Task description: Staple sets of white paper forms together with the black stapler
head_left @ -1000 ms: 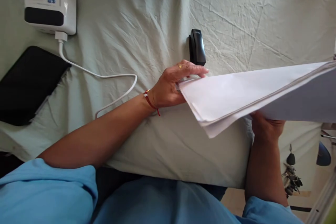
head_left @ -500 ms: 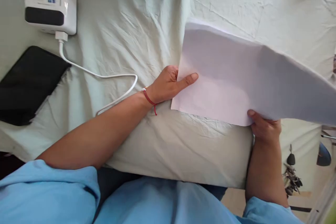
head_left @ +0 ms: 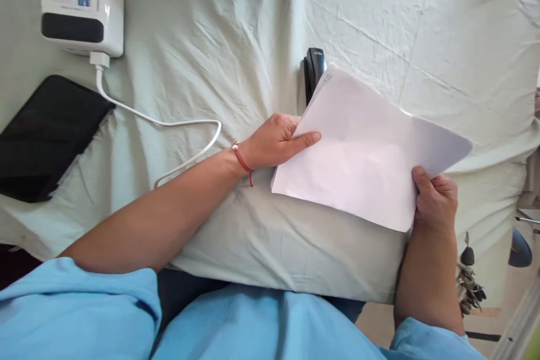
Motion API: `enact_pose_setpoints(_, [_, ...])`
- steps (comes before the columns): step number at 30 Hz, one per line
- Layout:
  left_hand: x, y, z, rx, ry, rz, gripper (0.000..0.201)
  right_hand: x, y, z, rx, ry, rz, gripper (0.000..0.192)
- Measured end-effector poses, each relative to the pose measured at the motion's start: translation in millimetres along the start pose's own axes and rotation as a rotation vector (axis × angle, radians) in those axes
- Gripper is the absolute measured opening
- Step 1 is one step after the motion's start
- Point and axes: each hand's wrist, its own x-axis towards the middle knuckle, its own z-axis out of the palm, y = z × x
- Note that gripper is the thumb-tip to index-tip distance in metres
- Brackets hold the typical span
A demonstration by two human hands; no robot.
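A pale green sheet [head_left: 219, 39], creased all over, covers the table from the near edge to the far side. On it, right of the middle, lies a stack of white paper [head_left: 367, 152], tilted so that its far left corner points away and its right end lifts off the cloth. At the far left stands a white box-shaped device [head_left: 82, 3] with a dark band and a printed label; a white cable [head_left: 160, 121] runs from it in a loop toward the middle. Near it at the left edge lies a flat black tablet [head_left: 44, 135]. The left hand [head_left: 276, 140] pinches the stack's left edge, thumb on top, fingers clenched beneath. The right hand [head_left: 436, 199] grips the near right corner, thumb over the top sheet. A black stapler [head_left: 314, 67] lies just beyond the stack, partly hidden by its far corner. Keys [head_left: 468, 281] hang near the right edge.
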Motion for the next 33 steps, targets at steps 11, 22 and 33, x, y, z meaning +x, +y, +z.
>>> enact_pose_setpoints(11, [3,-12,-1.9,0.188,0.181,0.016,0.040,-8,-22,-10,-0.178,-0.152,0.217,0.077])
enact_pose_setpoints(22, [7,-11,0.0,0.365,0.241,0.013,0.024,0,-17,-2,-0.174,-0.064,0.093,0.063])
enact_pose_setpoints(33, [5,-26,5.1,0.331,0.339,0.065,0.054,-1,-25,3,-0.186,-0.038,0.131,0.063])
